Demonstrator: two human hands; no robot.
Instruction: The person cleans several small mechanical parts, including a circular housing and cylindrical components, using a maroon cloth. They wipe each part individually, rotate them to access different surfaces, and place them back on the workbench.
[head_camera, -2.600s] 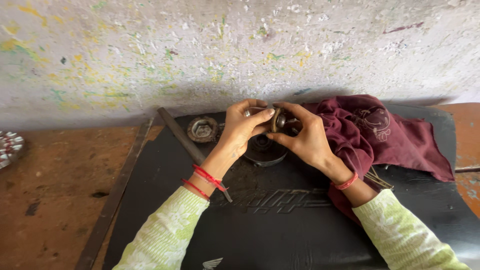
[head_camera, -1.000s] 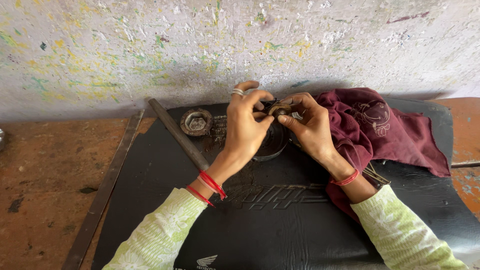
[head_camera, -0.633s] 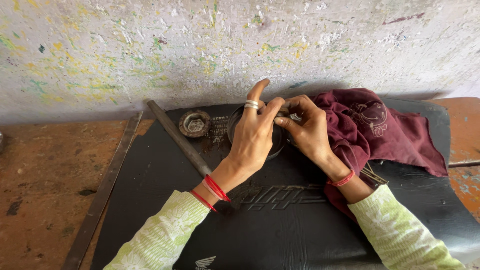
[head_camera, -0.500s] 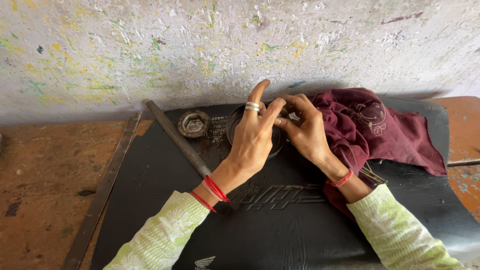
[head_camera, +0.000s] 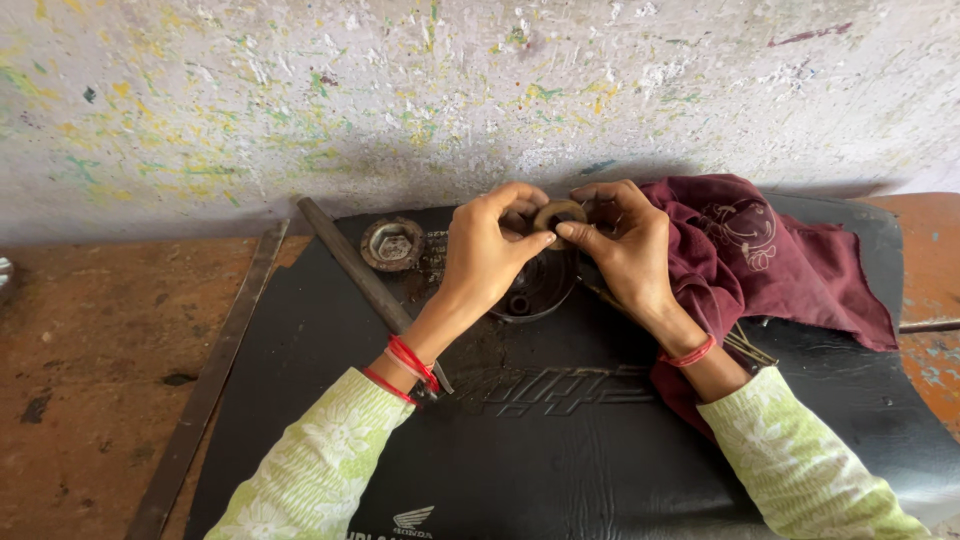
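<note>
Dull, perhaps metal ring (head_camera: 558, 213); matt black mat (head_camera: 560, 440); maroon cloth (head_camera: 770, 260).

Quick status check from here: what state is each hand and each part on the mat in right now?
Left hand: fingers pinching the small ring.
Right hand: fingers pinching the same ring from the other side.
Small ring: held up between both hands, above the dark round housing.
Dark round housing: lying on the black mat.
Large nut: lying loose on the mat.
Metal rod: lying flat.
Maroon cloth: crumpled.
</note>
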